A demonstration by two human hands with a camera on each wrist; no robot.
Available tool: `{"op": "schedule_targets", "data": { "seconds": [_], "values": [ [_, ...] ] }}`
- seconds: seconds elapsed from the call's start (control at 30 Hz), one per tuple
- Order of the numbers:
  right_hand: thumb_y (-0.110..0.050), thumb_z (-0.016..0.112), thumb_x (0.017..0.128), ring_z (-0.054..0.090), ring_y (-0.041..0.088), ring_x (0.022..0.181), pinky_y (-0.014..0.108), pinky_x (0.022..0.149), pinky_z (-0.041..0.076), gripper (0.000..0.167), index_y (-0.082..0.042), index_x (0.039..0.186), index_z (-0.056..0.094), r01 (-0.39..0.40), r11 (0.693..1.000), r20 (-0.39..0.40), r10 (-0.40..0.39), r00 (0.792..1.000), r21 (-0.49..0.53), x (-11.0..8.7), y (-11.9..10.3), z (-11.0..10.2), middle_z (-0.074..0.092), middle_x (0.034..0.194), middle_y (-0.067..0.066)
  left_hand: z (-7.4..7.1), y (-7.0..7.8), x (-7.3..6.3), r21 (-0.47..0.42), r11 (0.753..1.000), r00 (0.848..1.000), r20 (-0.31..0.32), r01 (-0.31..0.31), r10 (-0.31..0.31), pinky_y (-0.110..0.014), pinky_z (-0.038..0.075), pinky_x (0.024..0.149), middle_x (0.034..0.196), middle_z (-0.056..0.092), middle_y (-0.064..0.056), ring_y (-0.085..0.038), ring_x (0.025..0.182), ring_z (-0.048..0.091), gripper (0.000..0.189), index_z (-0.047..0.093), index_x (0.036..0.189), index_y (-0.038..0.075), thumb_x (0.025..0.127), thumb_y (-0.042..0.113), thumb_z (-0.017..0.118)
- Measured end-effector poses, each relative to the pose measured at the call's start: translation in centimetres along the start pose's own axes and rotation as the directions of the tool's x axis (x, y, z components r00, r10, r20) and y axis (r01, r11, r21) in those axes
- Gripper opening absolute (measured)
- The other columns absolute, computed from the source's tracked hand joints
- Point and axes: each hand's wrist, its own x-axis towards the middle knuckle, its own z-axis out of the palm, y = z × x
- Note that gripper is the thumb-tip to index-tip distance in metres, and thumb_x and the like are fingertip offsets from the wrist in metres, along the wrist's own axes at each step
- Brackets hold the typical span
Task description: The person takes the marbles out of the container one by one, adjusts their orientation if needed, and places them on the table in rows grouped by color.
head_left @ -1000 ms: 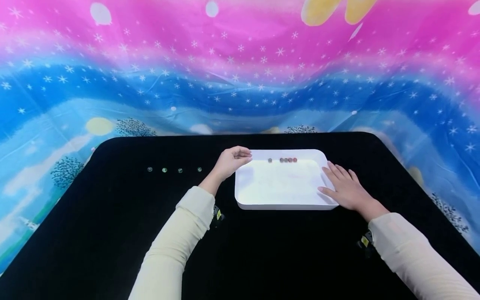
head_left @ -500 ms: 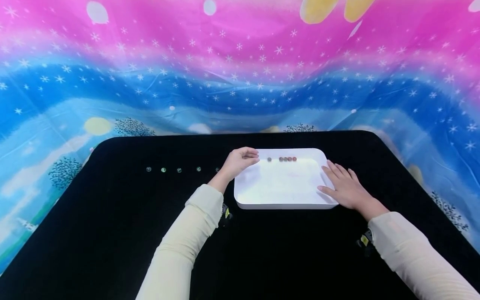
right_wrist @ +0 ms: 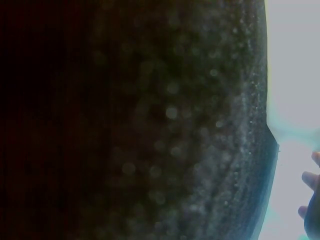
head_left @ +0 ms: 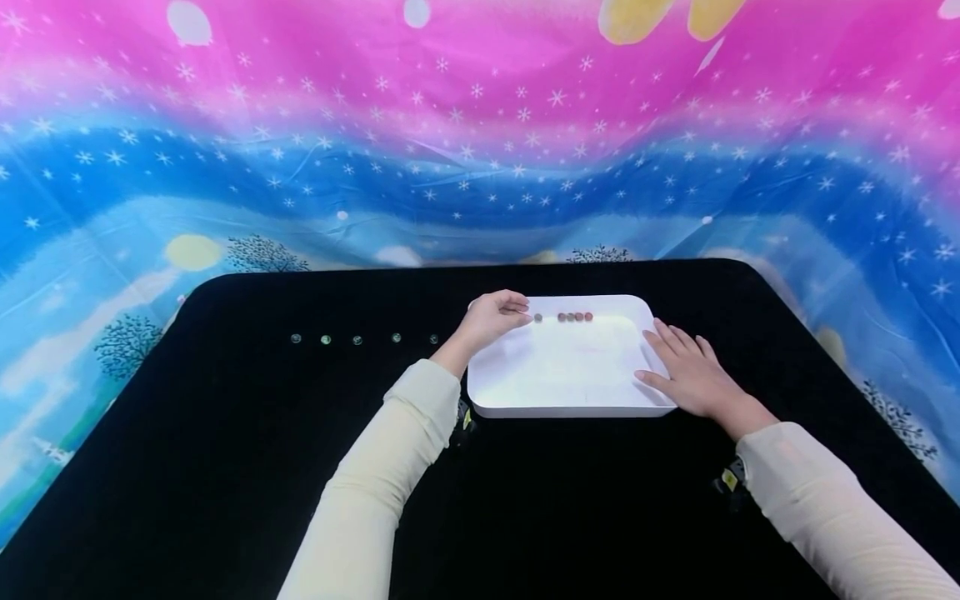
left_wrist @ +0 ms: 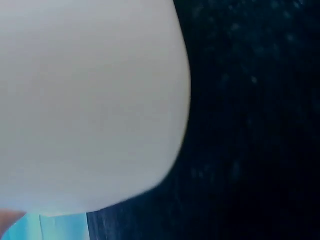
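Observation:
A white rectangular tray [head_left: 570, 367] sits on the black-covered table in the head view. Along its far side lie several small marbles [head_left: 575, 317] close together, dark to reddish, and a single greyish marble [head_left: 537, 318] apart to their left. My left hand [head_left: 491, 321] reaches over the tray's far left corner, thumb and fingers slightly apart, the thumb tip just beside the single marble. Nothing shows between those fingers. On the tray's right side rests my right hand [head_left: 692, 371], fingers spread. A pale tray wall [left_wrist: 90, 100] fills much of the left wrist view.
Several greenish glass marbles [head_left: 357, 340] form a spaced row on the black table [head_left: 225, 433], left of the tray. A colourful snowflake-patterned cloth [head_left: 450, 150] hangs behind the table's far edge.
My left hand has moved right, over the tray's corner to the single marble. Another marble in the table row has come into view behind it. My right hand stays put.

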Motion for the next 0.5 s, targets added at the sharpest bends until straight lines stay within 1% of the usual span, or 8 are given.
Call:
{"op": "schedule_targets", "data": {
  "seconds": [0.1, 0.27, 0.4, 0.5],
  "values": [
    [-0.061, 0.030, 0.083, 0.005, 0.043, 0.124, 0.059, 0.093, -0.001, 0.082, -0.001, 0.137, 0.013, -0.001, 1.000, 0.001, 0.001, 1.000, -0.001, 0.0, 0.0, 0.0, 0.000, 0.141, 0.019, 0.4, 0.2, 0.1, 0.008, 1.000, 1.000, 0.004, 0.003, -0.003, -0.024, 0.044, 0.077, 0.108, 0.056, -0.006, -0.014, 0.094, 0.053, 0.034, 0.054, 0.112, 0.004, 0.081, 0.014, 0.061],
    [-0.060, 0.031, 0.084, 0.005, 0.043, 0.124, 0.059, 0.093, -0.001, 0.081, -0.001, 0.137, 0.014, 0.000, 1.000, -0.001, 0.000, 1.000, 0.000, 0.0, 0.1, 0.1, 0.000, 0.141, 0.019, 1.1, 0.4, 0.4, 0.046, 0.999, 1.000, -0.001, 0.020, -0.020, -0.024, 0.044, 0.077, 0.108, 0.056, -0.004, -0.012, 0.093, 0.053, 0.035, 0.055, 0.112, 0.006, 0.080, 0.019, 0.062],
    [-0.060, 0.031, 0.084, 0.005, 0.043, 0.124, 0.060, 0.093, 0.000, 0.082, -0.001, 0.137, 0.014, 0.002, 1.000, -0.003, -0.002, 1.000, 0.001, 0.0, 0.1, 0.1, 0.000, 0.141, 0.019, 1.6, 0.6, 0.5, 0.049, 0.999, 1.000, 0.006, 0.022, -0.023, -0.024, 0.043, 0.078, 0.109, 0.055, -0.002, -0.011, 0.095, 0.052, 0.036, 0.054, 0.113, 0.008, 0.080, 0.019, 0.062],
    [-0.061, 0.030, 0.083, 0.005, 0.043, 0.124, 0.060, 0.093, 0.000, 0.082, -0.001, 0.137, 0.014, 0.004, 1.000, -0.006, -0.004, 1.000, 0.002, 0.0, 0.1, 0.1, 0.000, 0.141, 0.019, 1.9, 0.8, 0.7, 0.050, 0.999, 1.000, -0.007, 0.015, -0.015, -0.024, 0.042, 0.079, 0.109, 0.055, -0.003, -0.012, 0.096, 0.051, 0.036, 0.054, 0.113, 0.007, 0.080, 0.017, 0.062]
  ]
}}
